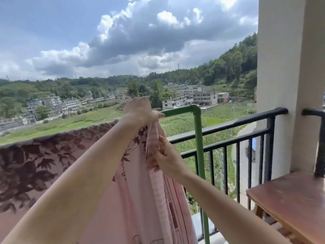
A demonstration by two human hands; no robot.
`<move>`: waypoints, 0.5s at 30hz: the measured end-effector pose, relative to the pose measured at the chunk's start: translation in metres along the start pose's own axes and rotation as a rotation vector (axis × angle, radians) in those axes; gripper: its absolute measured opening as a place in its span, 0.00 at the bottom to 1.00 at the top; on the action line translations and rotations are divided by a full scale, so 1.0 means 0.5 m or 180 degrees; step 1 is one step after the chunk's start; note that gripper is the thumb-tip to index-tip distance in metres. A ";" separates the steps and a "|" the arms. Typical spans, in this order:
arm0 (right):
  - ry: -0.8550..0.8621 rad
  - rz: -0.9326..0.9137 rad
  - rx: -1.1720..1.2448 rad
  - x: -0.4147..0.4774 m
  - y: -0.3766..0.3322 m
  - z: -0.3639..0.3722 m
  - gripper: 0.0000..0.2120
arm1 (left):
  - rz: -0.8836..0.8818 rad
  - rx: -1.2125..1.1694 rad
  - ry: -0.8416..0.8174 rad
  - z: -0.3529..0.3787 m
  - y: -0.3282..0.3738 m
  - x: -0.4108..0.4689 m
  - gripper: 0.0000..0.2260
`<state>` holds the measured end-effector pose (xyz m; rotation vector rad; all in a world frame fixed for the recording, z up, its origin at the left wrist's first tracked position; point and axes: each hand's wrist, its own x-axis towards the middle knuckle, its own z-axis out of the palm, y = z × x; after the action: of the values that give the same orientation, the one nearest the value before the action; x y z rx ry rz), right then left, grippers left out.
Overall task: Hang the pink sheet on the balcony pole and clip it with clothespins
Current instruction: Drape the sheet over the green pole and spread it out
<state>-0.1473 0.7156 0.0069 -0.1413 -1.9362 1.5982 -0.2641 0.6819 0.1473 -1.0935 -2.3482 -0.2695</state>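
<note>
The pink sheet (58, 161), printed with dark maroon leaves, is draped over the green balcony pole (177, 111) and hangs toward me. My left hand (140, 111) grips the sheet's bunched right end up at the pole, near the pole's corner elbow. Just below it, my right hand (165, 157) pinches the hanging striped edge of the sheet. The pole's green upright (199, 147) stands right beside both hands. No clothespin shows in the view.
A black metal railing (233, 125) runs behind the pole to a cream pillar (281, 76). A brown wooden table (295, 198) stands at the lower right. Beyond lie fields, buildings and wooded hills.
</note>
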 end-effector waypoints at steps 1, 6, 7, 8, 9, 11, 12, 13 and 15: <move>0.0193 -0.0086 -0.0294 0.002 0.008 -0.003 0.11 | 0.0035 -0.0065 -0.0093 0.001 0.002 0.009 0.22; 0.1420 -0.0379 -0.1297 0.016 0.016 -0.046 0.13 | -0.0040 0.0047 -0.0292 -0.024 0.011 0.009 0.07; 0.1341 -0.0325 -0.1231 0.019 0.012 -0.057 0.14 | -0.0113 0.0131 -0.0218 -0.031 0.013 0.008 0.07; 0.1135 -0.0244 -0.1266 0.021 0.008 -0.066 0.16 | -0.0230 0.0127 -0.0133 -0.037 0.012 0.007 0.08; 0.0886 -0.0169 -0.1401 0.023 0.004 -0.072 0.17 | -0.0358 0.0003 -0.0051 -0.044 0.010 0.008 0.09; 0.0521 -0.0113 -0.1660 0.026 -0.001 -0.079 0.16 | -0.0759 -0.1074 -0.0090 -0.055 -0.003 0.019 0.11; 0.0480 -0.0120 -0.1646 0.027 -0.004 -0.079 0.15 | -0.1076 -0.2301 -0.0175 -0.058 -0.011 0.020 0.11; 0.0520 -0.0139 -0.1502 0.031 -0.010 -0.079 0.14 | -0.1431 -0.3636 -0.0332 -0.064 -0.015 0.017 0.11; 0.0770 -0.0239 -0.1129 0.043 -0.025 -0.079 0.10 | -0.1896 -0.5325 -0.0591 -0.064 -0.030 0.002 0.14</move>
<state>-0.1404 0.7557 0.0300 -0.3833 -1.9876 1.1208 -0.2638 0.6604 0.1755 -0.8485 -2.2113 -2.7058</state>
